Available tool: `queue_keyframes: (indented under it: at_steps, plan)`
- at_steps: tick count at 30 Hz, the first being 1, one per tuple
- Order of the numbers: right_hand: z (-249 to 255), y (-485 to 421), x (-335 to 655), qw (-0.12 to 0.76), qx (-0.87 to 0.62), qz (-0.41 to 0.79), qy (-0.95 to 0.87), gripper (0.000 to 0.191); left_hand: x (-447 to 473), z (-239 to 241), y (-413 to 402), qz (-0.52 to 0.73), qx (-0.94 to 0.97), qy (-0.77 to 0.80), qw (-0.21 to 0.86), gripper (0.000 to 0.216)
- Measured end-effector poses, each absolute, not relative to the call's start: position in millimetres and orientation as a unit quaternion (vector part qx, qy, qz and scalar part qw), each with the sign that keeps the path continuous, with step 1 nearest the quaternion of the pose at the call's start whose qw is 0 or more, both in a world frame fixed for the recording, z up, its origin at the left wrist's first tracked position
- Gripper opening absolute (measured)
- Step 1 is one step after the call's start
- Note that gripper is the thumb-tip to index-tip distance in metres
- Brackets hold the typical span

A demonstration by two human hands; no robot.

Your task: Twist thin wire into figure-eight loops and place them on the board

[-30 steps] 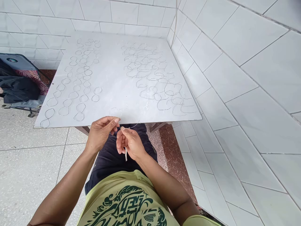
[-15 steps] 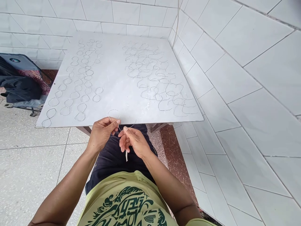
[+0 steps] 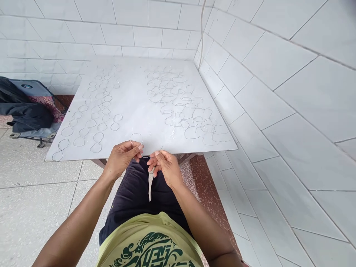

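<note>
At the table's front edge my left hand point(image 3: 125, 154) pinches a thin curved wire point(image 3: 136, 134), whose loop rises above the fingers. Just to the right, my right hand point(image 3: 165, 165) has thumb and forefinger closed on the other part of that wire, its remaining fingers loosely curled. A narrow pale strip point(image 3: 150, 189) hangs below the right fingers over the dark trousers; where it is attached I cannot tell. On the white tabletop point(image 3: 133, 100), figure-eight wire loops point(image 3: 97, 142) lie in rows at left. Open, wavy wires point(image 3: 191, 133) overlap on the right.
Tiled walls point(image 3: 267, 96) border the table at the back and right. A cable point(image 3: 202, 37) runs down the corner. To the left stands a folding chair point(image 3: 36, 89) with dark cloth point(image 3: 33, 116) on it. Speckled floor tiles point(image 3: 33, 207) lie below.
The view has tilted, so the table sits lower in the picture. My right hand has moved slightly right, away from the left, and more of the pale strip shows.
</note>
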State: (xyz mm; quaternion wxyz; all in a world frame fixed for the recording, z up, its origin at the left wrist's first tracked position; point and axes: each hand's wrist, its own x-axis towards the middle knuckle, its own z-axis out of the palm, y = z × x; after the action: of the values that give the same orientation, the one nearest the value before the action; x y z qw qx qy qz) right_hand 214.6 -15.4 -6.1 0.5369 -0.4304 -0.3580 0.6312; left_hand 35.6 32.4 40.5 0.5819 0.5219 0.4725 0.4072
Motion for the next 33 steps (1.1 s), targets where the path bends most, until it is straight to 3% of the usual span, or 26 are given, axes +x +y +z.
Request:
queue_keyframes:
  at_steps: [8, 16, 23, 27, 33]
  plan:
    - [-3.1, 10.9, 240.8, 0.565, -0.541, 0.434, -0.447, 0.04, 46.5, 61.5, 122.9, 0.421, 0.534, 0.456, 0.575, 0.025]
    - [-6.4, 13.9, 242.6, 0.545, -0.542, 0.411, -0.491, 0.031, 76.8, 76.4, 223.8, 0.372, 0.494, 0.407, 0.672, 0.019]
    - [19.6, 27.8, 254.9, 0.534, -0.512, 0.545, -0.395, 0.04, 84.2, 66.2, 217.8, 0.36, 0.472, 0.288, 0.751, 0.021]
    - [35.3, 60.2, 256.2, 0.544, -0.49, 0.555, -0.394, 0.043, 81.4, 56.0, 205.5, 0.327, 0.496, 0.294, 0.748, 0.026]
    - [42.3, 115.8, 254.0, 0.569, -0.518, 0.494, -0.405, 0.021, 85.9, 61.8, 209.2, 0.32, 0.523, 0.395, 0.684, 0.029]
